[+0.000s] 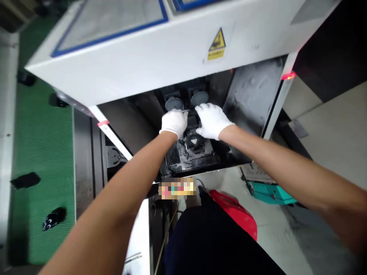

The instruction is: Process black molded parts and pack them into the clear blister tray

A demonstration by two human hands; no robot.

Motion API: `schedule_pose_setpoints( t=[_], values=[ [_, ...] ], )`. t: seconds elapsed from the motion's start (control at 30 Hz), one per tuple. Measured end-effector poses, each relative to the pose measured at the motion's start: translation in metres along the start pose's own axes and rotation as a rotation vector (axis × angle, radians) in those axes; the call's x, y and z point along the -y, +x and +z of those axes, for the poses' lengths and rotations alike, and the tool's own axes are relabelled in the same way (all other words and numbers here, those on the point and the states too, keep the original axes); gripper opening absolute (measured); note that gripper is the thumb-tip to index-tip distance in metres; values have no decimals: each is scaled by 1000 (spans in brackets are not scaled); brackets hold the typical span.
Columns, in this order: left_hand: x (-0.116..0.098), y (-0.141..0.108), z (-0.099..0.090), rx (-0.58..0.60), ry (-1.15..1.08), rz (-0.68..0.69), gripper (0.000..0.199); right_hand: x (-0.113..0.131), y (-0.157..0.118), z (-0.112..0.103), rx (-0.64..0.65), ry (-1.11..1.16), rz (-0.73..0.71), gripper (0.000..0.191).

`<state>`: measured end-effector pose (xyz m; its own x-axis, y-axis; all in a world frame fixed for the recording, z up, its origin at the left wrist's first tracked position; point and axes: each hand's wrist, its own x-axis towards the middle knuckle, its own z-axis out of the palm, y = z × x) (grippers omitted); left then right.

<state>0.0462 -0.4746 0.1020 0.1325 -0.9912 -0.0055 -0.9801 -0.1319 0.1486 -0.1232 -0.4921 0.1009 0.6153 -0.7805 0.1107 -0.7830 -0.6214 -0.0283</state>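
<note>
Both my hands, in white gloves, reach into the open bay of a white machine (120, 68). My left hand (174, 122) is closed, and a thin piece shows at its fingertips, too small to name. Just right of it, my right hand (211, 120) has its fingers spread and curved, nearest to a grey round disc (199, 98). A second grey disc (174, 103) sits behind my left hand. Below the hands is a dark round part (195, 141) with a pale triangle on top, beside a black ribbed block (172, 154). Grey dust covers these parts.
A yellow warning label (216, 46) is on the machine's front. At left runs a green ribbed surface (46, 152) with small black items on it. A red object (237, 214) and a teal object (269, 192) stand below right. Metal walls border the bay.
</note>
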Motion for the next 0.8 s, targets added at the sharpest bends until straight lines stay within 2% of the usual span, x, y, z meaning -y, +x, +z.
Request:
schedule_pose_setpoints(
  t=[0.07, 0.1, 0.13, 0.17, 0.2, 0.23, 0.3, 0.33, 0.4, 0.43, 0.53, 0.6, 0.63, 0.7, 0.8],
  values=[
    [0, -16, -2, -53, -96, -86, 55, 30, -36, 3, -107, -5, -49, 85],
    [4, -27, -3, -50, -158, -126, 61, 50, -59, 11, -125, 22, -88, 80],
    [10, -41, -2, -46, -218, -156, 69, 71, -83, 24, -78, 90, -165, 69],
    [19, -59, 1, -57, -274, -179, 75, 94, -107, 41, 38, 178, -282, 57],
    [29, -82, 5, -86, -332, -197, 78, 116, -129, 61, 184, 272, -406, 50],
    [41, -110, 12, -132, -388, -218, 75, 136, -148, 82, 267, 293, -490, 51],
    [64, -184, 33, -237, -524, -322, 60, 169, -174, 121, 347, 300, -549, 57],
    [73, -229, 47, -242, -582, -437, 50, 180, -181, 136, 362, 294, -566, 56],
    [83, -331, 73, -93, -679, -769, 39, 193, -187, 151, 376, 283, -565, 49],
    [82, -385, 85, -57, -663, -922, 37, 195, -189, 153, 382, 279, -563, 46],
    [52, -537, 106, 18, -614, -1347, 27, 189, -190, 156, 399, 259, -598, 39],
    [20, -613, 114, 46, -606, -1632, 26, 183, -190, 167, 334, 170, -677, 43],
    [5, -642, 118, 51, -617, -1752, 27, 182, -190, 175, 293, 124, -717, 43],
    [-20, -681, 128, 42, -662, -1925, 32, 180, -193, 191, 229, 44, -750, 42],
    [-33, -703, 146, -26, -750, -2012, 38, 177, -201, 210, 214, 26, -755, 42]
  ],
)
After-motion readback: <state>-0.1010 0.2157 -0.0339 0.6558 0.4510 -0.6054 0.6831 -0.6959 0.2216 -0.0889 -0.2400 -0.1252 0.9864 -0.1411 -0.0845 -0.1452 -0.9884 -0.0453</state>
